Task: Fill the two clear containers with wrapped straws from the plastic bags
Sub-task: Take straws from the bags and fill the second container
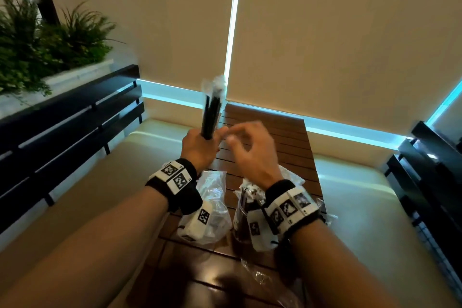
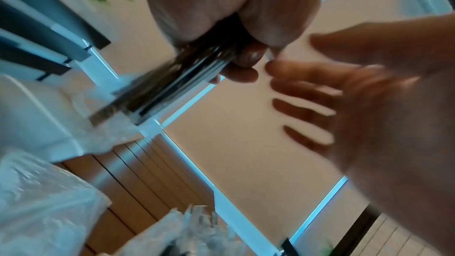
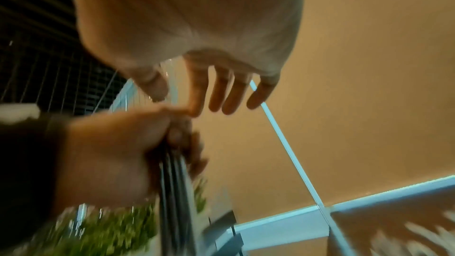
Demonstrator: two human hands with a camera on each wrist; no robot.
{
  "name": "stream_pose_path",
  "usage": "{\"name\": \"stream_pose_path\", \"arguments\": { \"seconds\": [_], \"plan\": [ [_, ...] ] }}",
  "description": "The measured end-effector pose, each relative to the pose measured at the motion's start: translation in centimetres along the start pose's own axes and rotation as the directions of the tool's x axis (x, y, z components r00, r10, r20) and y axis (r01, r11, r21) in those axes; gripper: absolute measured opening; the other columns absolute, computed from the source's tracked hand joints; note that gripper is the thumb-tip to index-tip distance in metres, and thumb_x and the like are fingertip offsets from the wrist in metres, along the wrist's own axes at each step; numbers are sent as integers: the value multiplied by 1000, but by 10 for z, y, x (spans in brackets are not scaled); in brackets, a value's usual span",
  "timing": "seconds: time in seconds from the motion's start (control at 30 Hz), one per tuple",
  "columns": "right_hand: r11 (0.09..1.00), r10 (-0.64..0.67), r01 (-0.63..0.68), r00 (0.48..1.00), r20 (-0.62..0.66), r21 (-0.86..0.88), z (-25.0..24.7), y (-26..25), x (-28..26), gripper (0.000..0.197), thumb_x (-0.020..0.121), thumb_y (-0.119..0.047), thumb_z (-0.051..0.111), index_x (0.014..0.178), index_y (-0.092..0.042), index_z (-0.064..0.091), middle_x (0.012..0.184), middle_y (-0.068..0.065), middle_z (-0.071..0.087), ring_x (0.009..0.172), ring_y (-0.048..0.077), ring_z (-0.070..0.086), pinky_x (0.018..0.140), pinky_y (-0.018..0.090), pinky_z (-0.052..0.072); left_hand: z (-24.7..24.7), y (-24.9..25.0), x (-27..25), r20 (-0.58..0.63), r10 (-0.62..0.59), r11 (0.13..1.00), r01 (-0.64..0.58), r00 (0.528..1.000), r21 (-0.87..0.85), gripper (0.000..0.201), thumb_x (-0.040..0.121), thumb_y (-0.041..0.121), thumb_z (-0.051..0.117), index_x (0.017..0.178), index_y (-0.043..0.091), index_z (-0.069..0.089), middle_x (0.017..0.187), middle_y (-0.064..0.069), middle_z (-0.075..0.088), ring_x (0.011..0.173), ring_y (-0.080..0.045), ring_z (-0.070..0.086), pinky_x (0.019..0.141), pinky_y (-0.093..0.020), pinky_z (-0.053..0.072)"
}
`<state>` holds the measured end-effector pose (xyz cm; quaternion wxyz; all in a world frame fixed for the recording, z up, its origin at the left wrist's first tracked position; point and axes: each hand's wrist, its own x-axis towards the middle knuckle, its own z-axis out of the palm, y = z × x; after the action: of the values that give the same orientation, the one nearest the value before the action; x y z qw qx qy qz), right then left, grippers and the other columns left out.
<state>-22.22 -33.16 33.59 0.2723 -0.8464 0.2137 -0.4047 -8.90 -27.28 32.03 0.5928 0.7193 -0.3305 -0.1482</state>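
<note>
I see the slatted table (image 1: 280, 132) at 12 o'clock, plastic bags (image 1: 212, 197) on it; a bench (image 1: 62, 120) at 9, a planter (image 1: 75, 75) at 10.

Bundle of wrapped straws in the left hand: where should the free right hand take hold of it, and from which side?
The left hand grips the bundle of wrapped straws at its lower end, upright. The right hand is probably best closing round the bare dark shafts at mid-length, coming from the right. The crinkled wrapper tips on top look flimsy.
</note>
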Motion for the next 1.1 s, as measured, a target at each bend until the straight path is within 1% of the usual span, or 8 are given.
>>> {"name": "stream_pose_path", "arguments": {
  "seconds": [0.1,0.27,0.5,0.6,0.8,0.87,0.97,1.1],
  "plan": [
    [987,45,-3,964,-261,160,-31,-28,29,29,94,-40,44,101,-22,65,104,-5,64,95,6,58,82,25,48,-2,-1,-11,62,125,963,-136,990,233,44,88,42,67,54,21,47,53,3,49,48,-13,42,42,-14,30],
    [992,22,-4,989,-144,126,-62,-61,56,48,105,-42,25,122,-21,65,127,-4,62,111,0,50,86,3,31,3,5,-23,108,174,929,-200,979,310,51,90,31,67,49,27,37,51,8,41,46,-6,37,42,-15,25],
    [996,30,-20,992,123,-84,-22,-48,43,57,103,-50,28,101,-19,77,100,0,75,94,13,66,92,36,50,17,20,-20,174,227,953,-255,958,163,49,81,13,74,46,24,40,33,15,42,36,-2,36,42,-9,29],
    [999,22,-25,996,81,31,-26,-42,45,56,104,-49,28,106,-19,75,105,1,74,98,10,66,93,34,49,17,10,-21,173,179,962,-209,969,174,47,78,31,78,51,24,40,44,13,39,42,-7,32,48,-14,29],
    [992,-43,38,998,40,117,-22,-26,33,55,99,-54,27,116,-23,70,110,-4,71,105,7,64,93,30,49,30,9,-18,172,172,971,-196,970,136,52,80,8,68,45,23,34,37,12,37,37,-6,28,44,-16,25],
    [976,60,-35,992,-109,217,-21,0,22,50,98,-53,28,121,-24,63,113,-8,67,106,3,60,93,27,48,34,2,-16,124,117,986,-130,985,103,47,82,23,75,50,22,40,49,11,44,44,-5,34,47,-19,30],
    [938,346,-332,892,-290,97,-8,58,-14,52,92,-55,40,132,-25,51,127,-5,57,115,9,52,102,40,44,43,-22,-11,36,6,998,-4,999,-63,45,81,33,77,55,17,44,53,4,47,52,-15,44,57,-27,39],
    [810,584,-583,812,7,-61,20,116,-74,98,78,-45,70,154,-23,12,155,5,27,141,23,28,116,46,28,61,-45,-10,13,-46,979,47,999,-198,40,76,38,78,58,17,50,58,-3,54,59,-20,52,71,-44,53]
  ]
}}
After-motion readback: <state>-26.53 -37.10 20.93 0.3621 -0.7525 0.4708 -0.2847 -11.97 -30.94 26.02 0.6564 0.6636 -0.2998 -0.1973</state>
